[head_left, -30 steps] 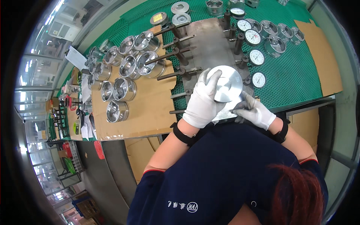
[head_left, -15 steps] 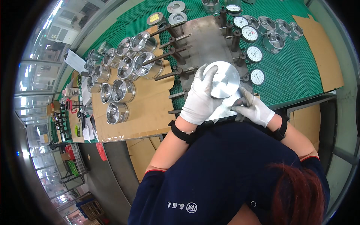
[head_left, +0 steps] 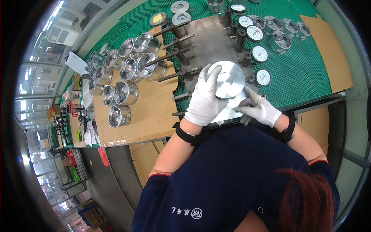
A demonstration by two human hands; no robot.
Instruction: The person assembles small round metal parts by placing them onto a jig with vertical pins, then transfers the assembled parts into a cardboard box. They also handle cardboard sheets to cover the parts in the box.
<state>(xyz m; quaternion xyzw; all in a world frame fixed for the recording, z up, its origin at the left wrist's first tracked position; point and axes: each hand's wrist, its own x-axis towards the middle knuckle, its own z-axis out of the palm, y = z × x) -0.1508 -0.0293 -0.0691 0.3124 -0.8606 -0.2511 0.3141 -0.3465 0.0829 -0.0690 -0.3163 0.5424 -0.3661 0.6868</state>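
Observation:
A shiny piston (head_left: 234,80), its round machined crown facing me, is at the near end of the steel plate. My left hand (head_left: 205,96), in a white glove, grips it from the left, with fingers over the crown's edge. Just right of and below the piston is my right hand (head_left: 259,110), gloved with greyed fingertips. Its fingers are curled together; whatever they may hold is hidden. Below the piston a bright, glossy flat surface (head_left: 228,112) shows between my hands.
A steel plate (head_left: 211,36) lies ahead, flanked by dark posts with rods. Dial gauges (head_left: 255,33) line its right side. Several pistons (head_left: 126,92) stand on cardboard (head_left: 150,116) at left; more pistons (head_left: 279,41) stand on the green mat (head_left: 301,77) at right.
The whole view has shifted slightly. My left hand keeps its grip on the piston, and my right hand stays beside it with little visible change.

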